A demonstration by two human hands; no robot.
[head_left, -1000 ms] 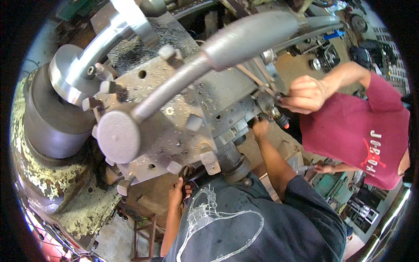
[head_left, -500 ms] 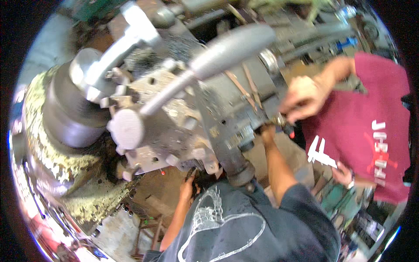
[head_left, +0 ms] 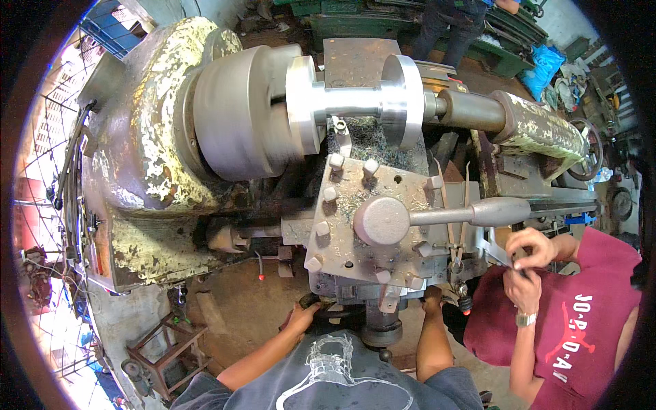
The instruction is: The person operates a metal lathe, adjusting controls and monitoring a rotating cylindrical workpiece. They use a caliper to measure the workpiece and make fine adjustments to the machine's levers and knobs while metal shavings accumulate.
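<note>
Beneath the front of a lathe carriage, my left hand (head_left: pixel 301 318) is closed on the rim of a dark handwheel (head_left: pixel 336 314). My right hand (head_left: pixel 432 296) reaches under the carriage's right side, its fingers mostly hidden. Above them sits a square tool post (head_left: pixel 342 236) with several clamp bolts, metal chips and a long lever handle (head_left: pixel 499 210). The chuck (head_left: pixel 232 113) is blurred as if spinning. A shiny flanged metal shaft (head_left: pixel 352 101) runs from it to the tailstock (head_left: pixel 540 130), with a cutting tool (head_left: pixel 342 137) close by.
On the right, a co-worker in a maroon shirt (head_left: pixel 567 328) holds a caliper (head_left: pixel 490 247) in both hands, close to the carriage. Two thin-legged measuring calipers (head_left: pixel 466 205) lie there. A metal stool frame (head_left: pixel 164 348) stands at lower left. Another person (head_left: pixel 451 31) stands behind the lathe.
My view has swung and steadied, now showing the whole shaft. The co-worker's free hand has drawn back from the carriage and joined the other on the caliper. My hands stay under the carriage.
</note>
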